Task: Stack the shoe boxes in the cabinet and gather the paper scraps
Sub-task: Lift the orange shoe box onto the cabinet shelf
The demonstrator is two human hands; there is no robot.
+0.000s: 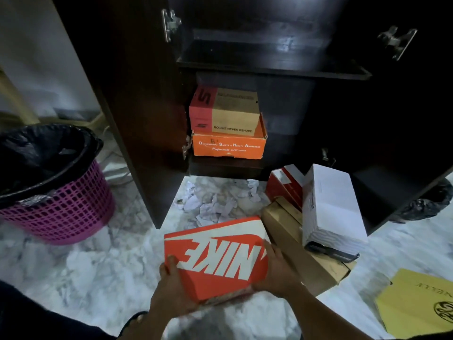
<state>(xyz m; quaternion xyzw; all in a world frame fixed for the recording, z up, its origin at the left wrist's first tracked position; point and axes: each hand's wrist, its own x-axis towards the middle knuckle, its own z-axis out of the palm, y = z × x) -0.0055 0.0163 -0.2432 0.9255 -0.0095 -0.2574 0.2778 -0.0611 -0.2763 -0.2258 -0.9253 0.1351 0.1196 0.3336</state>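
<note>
Gripping an orange Nike shoe box (pixel 215 256) between both hands — left hand (pixel 171 288) on its near-left corner, right hand (pixel 277 273) clasping its right side — a person holds it low over the marble floor (pixel 81 273) before an open dark cabinet (pixel 147 99). At left stands a bin (pixel 56 192) lined with a black bag. Two boxes are already stacked on the cabinet's lower shelf, a tan-and-red box (pixel 225 110) atop an orange safety-shoe box (pixel 229 146), with room beside and above. Crumpled paper scraps (pixel 215 202) lie ungathered at the cabinet's foot. To the right, a red box (pixel 285 185), a brown box (pixel 301 244) and a white box (pixel 331 204) await — the task looks under halfway done.
</note>
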